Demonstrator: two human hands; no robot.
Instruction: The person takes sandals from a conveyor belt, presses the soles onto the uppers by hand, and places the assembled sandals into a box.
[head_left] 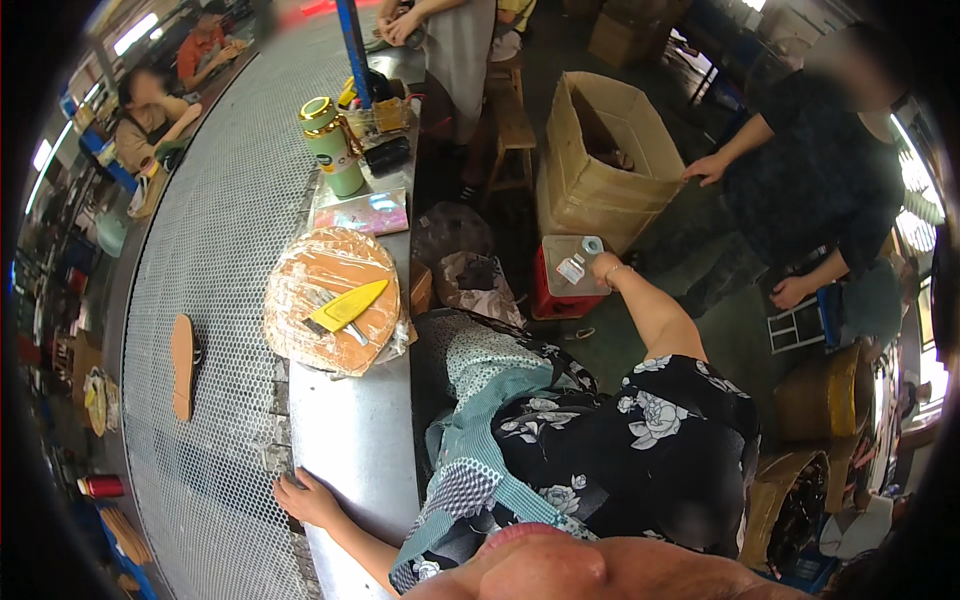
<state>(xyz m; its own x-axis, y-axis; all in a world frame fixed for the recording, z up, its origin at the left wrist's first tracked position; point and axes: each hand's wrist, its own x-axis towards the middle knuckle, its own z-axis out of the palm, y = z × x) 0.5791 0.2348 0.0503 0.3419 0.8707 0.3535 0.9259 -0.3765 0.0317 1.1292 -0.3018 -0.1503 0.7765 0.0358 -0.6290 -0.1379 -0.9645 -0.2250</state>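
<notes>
My left hand (307, 499) lies at the edge of the perforated conveyor belt (225, 250), fingers spread, holding nothing, its wrist over the smooth metal ledge (350, 440). My right hand (606, 268) is stretched out to the right over a red box with a pale top (572, 268). Its fingers are partly hidden beside a small round translucent container (592, 245), and I cannot tell whether they grip it. A flat labelled packet (571, 269) lies near that hand. On the ledge sits a round pad wrapped in clear film (300, 290), with a yellow-handled brush (350, 304) on top.
A tan shoe sole (182, 368) rests on the belt. Beyond the pad stand a green flask (335, 150) and a shiny pink pouch (365, 212). A large cardboard carton (600, 190) stands past the red box, with a co-worker (810, 170) touching it. Others sit across the belt.
</notes>
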